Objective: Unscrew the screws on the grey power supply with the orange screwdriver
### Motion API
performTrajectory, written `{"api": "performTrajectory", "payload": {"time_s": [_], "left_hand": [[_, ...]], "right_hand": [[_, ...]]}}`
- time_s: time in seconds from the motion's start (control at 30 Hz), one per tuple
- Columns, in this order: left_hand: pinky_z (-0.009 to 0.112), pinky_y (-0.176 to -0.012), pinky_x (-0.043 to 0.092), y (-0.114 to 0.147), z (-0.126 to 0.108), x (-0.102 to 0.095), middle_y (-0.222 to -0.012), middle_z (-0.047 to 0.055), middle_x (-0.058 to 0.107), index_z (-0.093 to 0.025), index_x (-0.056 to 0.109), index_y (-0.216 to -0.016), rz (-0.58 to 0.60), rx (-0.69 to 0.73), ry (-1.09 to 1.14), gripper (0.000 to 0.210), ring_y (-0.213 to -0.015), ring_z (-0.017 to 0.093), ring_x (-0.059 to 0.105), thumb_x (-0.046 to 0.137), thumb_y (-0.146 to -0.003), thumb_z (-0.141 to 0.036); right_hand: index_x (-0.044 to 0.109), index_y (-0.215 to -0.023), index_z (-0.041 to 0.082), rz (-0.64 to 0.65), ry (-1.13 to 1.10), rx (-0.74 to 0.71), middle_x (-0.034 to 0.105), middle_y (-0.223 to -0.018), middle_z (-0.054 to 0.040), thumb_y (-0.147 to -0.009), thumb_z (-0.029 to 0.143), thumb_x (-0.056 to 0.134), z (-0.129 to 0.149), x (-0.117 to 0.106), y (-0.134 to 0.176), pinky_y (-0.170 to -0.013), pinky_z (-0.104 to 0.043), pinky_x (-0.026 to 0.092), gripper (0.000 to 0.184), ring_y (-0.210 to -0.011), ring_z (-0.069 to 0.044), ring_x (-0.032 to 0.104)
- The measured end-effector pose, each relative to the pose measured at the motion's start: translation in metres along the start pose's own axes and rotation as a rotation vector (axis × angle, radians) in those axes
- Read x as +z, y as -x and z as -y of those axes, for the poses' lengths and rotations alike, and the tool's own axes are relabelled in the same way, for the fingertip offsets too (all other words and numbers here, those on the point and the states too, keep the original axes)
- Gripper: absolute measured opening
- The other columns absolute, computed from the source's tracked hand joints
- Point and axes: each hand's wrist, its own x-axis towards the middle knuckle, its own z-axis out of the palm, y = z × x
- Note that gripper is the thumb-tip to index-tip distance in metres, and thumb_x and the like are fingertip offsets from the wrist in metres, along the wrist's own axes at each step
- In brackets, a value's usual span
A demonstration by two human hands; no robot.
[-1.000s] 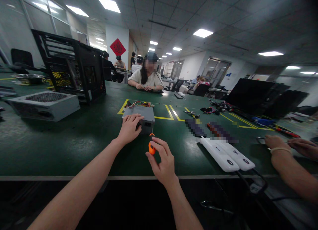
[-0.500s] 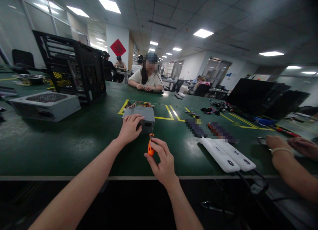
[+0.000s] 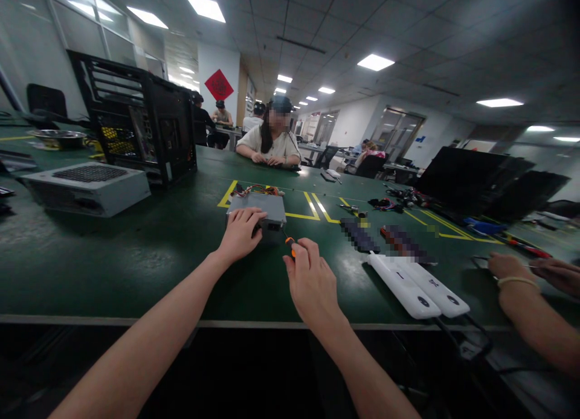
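A grey metal computer power supply point(image 3: 273, 205) sits on the green table, with coloured cables at its far side. My left hand point(image 3: 242, 235) grips its near left part, fingers over the top and thumb by the front face. In my right hand point(image 3: 312, 280) is a screwdriver point(image 3: 290, 243) with an orange and black handle, closed in the fingers. Its thin shaft points up and left to the near right corner of the power supply. Whether the tip sits in a screw is too small to tell. Most of the handle is hidden by my fingers.
A second power supply point(image 3: 90, 188) and a black computer case point(image 3: 136, 117) stand left. Two white devices with cables point(image 3: 403, 286) lie right, near blurred phones. A co-worker's hands point(image 3: 516, 274) work at far right. Another person point(image 3: 272, 135) sits opposite. Dark monitors point(image 3: 462, 177) stand behind.
My right hand has moved right and closed more around the screwdriver, which has gone from nearly upright to slanting. My left hand stays on the power supply. The view has shifted slightly.
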Motion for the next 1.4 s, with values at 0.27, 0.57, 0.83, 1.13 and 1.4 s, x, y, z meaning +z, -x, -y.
{"api": "performTrajectory", "payload": {"time_s": [0.27,0.57,0.83,1.13,1.4], "left_hand": [[0.039,-0.097,0.027,0.0,-0.001,-0.001,-0.12,0.006,0.051,-0.023,0.05,-0.115,-0.007,0.012,-0.006,0.04,-0.115,0.023,0.042,0.045,-0.075,-0.018],[0.04,-0.096,0.028,0.0,-0.001,-0.001,-0.118,0.007,0.052,-0.023,0.05,-0.114,-0.013,-0.002,0.013,0.04,-0.113,0.023,0.044,0.045,-0.075,-0.017],[0.039,-0.097,0.028,0.001,-0.002,-0.001,-0.119,0.006,0.051,-0.023,0.05,-0.114,-0.011,-0.004,-0.006,0.039,-0.113,0.022,0.043,0.046,-0.076,-0.018],[0.039,-0.096,0.028,0.001,-0.002,-0.001,-0.118,0.006,0.052,-0.023,0.051,-0.113,-0.022,0.0,-0.008,0.039,-0.112,0.023,0.044,0.046,-0.075,-0.018],[0.04,-0.097,0.028,0.0,-0.003,0.0,-0.118,0.007,0.052,-0.023,0.051,-0.114,-0.016,-0.007,-0.004,0.04,-0.112,0.023,0.044,0.045,-0.075,-0.017]], "right_hand": [[0.053,-0.107,0.018,0.052,0.06,-0.097,0.061,-0.087,-0.0051,-0.089,0.024,0.04,-0.009,-0.003,0.002,-0.058,-0.026,0.041,0.022,-0.065,-0.014,0.057],[0.053,-0.107,0.014,0.202,0.124,-0.128,0.057,-0.102,-0.0107,-0.085,0.023,0.046,-0.009,-0.017,-0.006,-0.06,-0.027,0.041,0.024,-0.073,-0.016,0.059],[0.054,-0.104,0.021,0.157,0.215,-0.12,0.057,-0.076,-0.0024,-0.09,0.027,0.038,-0.009,-0.012,-0.007,-0.052,-0.026,0.037,0.021,-0.058,-0.014,0.055],[0.047,-0.116,0.017,0.231,0.12,-0.241,0.055,-0.113,-0.0128,-0.082,0.008,0.042,0.001,-0.01,0.001,-0.067,-0.028,0.044,0.035,-0.082,-0.018,0.059],[0.054,-0.104,0.018,0.088,0.129,-0.075,0.06,-0.084,-0.0051,-0.09,0.033,0.039,-0.004,-0.009,-0.009,-0.05,-0.024,0.038,0.025,-0.059,-0.013,0.056]]}}
